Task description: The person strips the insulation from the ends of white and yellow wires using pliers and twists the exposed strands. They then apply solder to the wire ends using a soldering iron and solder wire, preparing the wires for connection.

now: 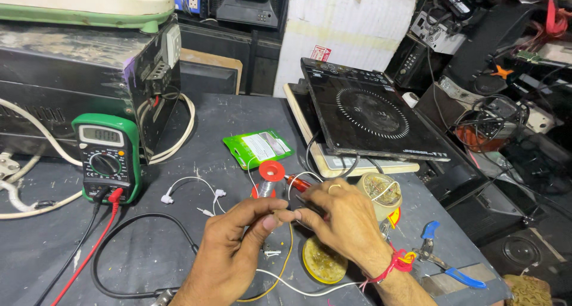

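My left hand (235, 246) and my right hand (342, 222) meet over the middle of the dark bench, fingertips pinched together on something small that the fingers hide. A thin dark tool lies under my right fingers. Just beyond the fingertips stands a red solder spool (267, 178), beside a red-tipped probe (296, 182). A white wire (298, 287) and a yellow wire (285, 264) run below my hands. A yellow flux tin (325, 264) sits under my right wrist.
A green multimeter (107, 157) with red and black leads leans on a black metal box (77, 79) at left. An induction cooktop (369, 112) lies at the back right. Blue-handled pliers (441, 261), a round tub (381, 193) and a green packet (259, 146) are nearby.
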